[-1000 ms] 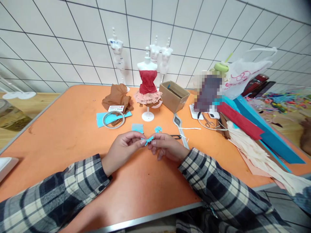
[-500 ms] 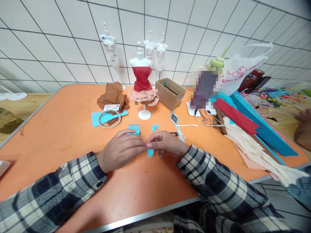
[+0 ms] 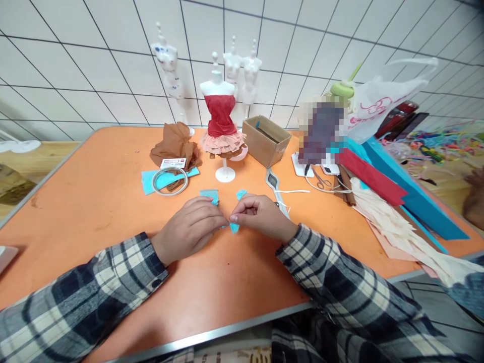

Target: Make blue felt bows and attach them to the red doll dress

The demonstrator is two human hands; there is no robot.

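Observation:
Both my hands meet at the middle of the orange table. My left hand and my right hand pinch a small blue paper bow between their fingertips, just above the tabletop. Most of the bow is hidden by my fingers. Just beyond my hands lie a second small blue bow and a blue paper scrap.
A mannequin in a red and pink dress stands behind, with bare white mannequins, brown crumpled paper, a tape roll and a cardboard box. Scissors, stacked crepe paper sheets and a plastic bag sit at right.
The bow was held level between my fingertips, then turned so it hangs below them. My hands moved closer together and lower to the table.

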